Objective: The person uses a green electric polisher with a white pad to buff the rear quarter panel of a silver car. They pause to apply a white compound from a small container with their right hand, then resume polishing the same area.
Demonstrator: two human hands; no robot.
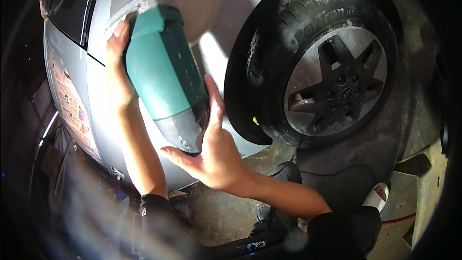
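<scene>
A green power polisher (166, 62) with a grey metal head and a dark rear end fills the upper middle, tilted across a silver car panel (108, 110). The round pale pad (197, 0) at its far end looks smeared; whether it touches the car I cannot tell. Closed around the tool's left side near the head is my left hand (118, 62), thumb on top and the other fingers mostly hidden. My right hand (219, 151) cups the dark rear end, thumb beneath and index finger along the right side.
Right of the polisher stands the car's wheel (337, 82), a black tyre with a dark star-shaped rim. A tail lamp (72, 101) sits at the left. Lower right are a foot in a white slipper (378, 197), a beige frame-like piece (428, 188) and a red hose or cord (399, 220).
</scene>
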